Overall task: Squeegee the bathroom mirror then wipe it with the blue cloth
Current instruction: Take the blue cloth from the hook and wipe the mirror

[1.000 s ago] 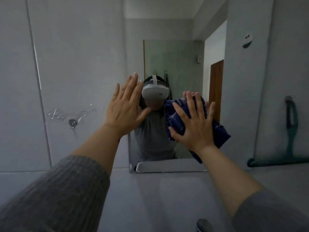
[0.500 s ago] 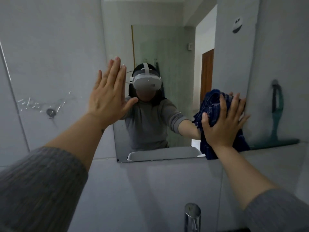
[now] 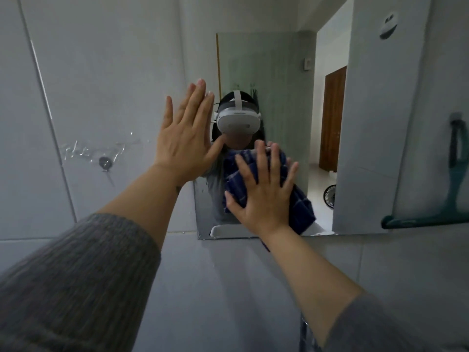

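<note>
The right hand (image 3: 264, 196) presses the blue cloth (image 3: 299, 204) flat against the bathroom mirror (image 3: 279, 72), fingers spread wide, low down just above the glass's bottom edge. The left hand (image 3: 185, 143) lies open, fingers together, over the mirror's left edge. The teal squeegee (image 3: 454, 174) hangs on the tiled wall (image 3: 101, 72) well right, past the mirror.

1. The right hand (image 3: 264, 196) slid the blue cloth (image 3: 299, 201) from the right edge of the mirror (image 3: 284, 72) back to its lower middle.
2. The cloth came to cover the reflected person's chest, which had been clear half a second earlier.
3. The left hand (image 3: 185, 141) stayed flat by the mirror's left edge.
</note>
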A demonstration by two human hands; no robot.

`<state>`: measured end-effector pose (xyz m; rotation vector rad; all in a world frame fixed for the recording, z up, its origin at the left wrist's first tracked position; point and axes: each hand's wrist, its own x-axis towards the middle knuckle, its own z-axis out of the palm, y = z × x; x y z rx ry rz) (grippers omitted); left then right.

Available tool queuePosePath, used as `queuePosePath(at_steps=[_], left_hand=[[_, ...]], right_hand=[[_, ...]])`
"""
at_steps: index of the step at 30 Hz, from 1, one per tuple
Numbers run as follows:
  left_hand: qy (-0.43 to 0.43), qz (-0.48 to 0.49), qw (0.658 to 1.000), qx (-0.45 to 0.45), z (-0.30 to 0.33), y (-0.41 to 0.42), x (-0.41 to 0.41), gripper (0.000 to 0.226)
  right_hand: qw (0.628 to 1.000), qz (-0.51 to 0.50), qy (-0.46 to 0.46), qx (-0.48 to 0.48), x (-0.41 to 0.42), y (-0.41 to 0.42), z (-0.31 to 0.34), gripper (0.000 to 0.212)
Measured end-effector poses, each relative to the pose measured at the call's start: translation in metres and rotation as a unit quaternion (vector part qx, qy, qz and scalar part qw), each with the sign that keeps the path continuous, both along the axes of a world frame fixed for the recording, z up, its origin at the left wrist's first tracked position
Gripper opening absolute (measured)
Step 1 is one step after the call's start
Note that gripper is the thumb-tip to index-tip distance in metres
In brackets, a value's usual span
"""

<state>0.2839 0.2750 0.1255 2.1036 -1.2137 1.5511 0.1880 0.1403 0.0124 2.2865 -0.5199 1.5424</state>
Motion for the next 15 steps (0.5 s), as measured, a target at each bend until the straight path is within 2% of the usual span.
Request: queuePosePath(at_steps=[4,8,12,15], left_hand=[[0.001,-0.033,0.999,-0.043,-0.008,0.015,-0.001,0.066],[0.024,-0.038,0.999,-0.028,-0.027,0.020,0.001,0.065],[0.040,-0.055,0.997,-0.031,-0.048,0.011,-0.005,0.061],[0.039,-0.062,0.997,-0.025,-0.068,0.004,-0.013,0.060]], right_hand=[[0.993,0.024,0.084,-0.078,0.023,0.028,-0.007,0.080],[0.956,0.088,0.186,-0.211,0.032,0.030,-0.022,0.076],[0.942,0.117,0.194,-0.249,0.011,-0.003,-0.035,0.076],[0.945,0.072,0.193,-0.254,-0.022,-0.038,-0.040,0.080]])
